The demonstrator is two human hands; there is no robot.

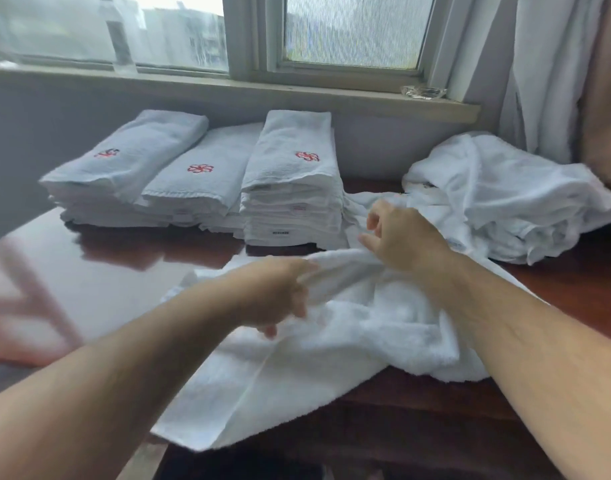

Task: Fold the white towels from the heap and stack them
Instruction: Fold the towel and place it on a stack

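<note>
- White terry cloth is bunched in the left hand (pixel 279 292), whose curled fingers grip a raised fold of the towel (pixel 349 334).
- Right hand (pixel 404 237) sits over the far end of the same fold with its fingers loosely curled. I cannot tell whether it pinches the cloth.
- Towel lies spread and rumpled on the dark red wooden table (pixel 124 271), with its near corner hanging over the table's front edge.
- Three stacks of folded towels stand beyond the hands, side by side and touching: left stack (pixel 124 174), middle stack (pixel 200 181), right stack (pixel 293 188). Each top towel bears a red embroidered mark.
- Heap (pixel 504 199) of unfolded white towels lies at the far right of the table, just beside the right stack.
- Window sill (pixel 297 91) runs behind the stacks and carries a small glass dish (pixel 423 92).
- Pale curtain (pixel 546 81) hangs behind the heap.
</note>
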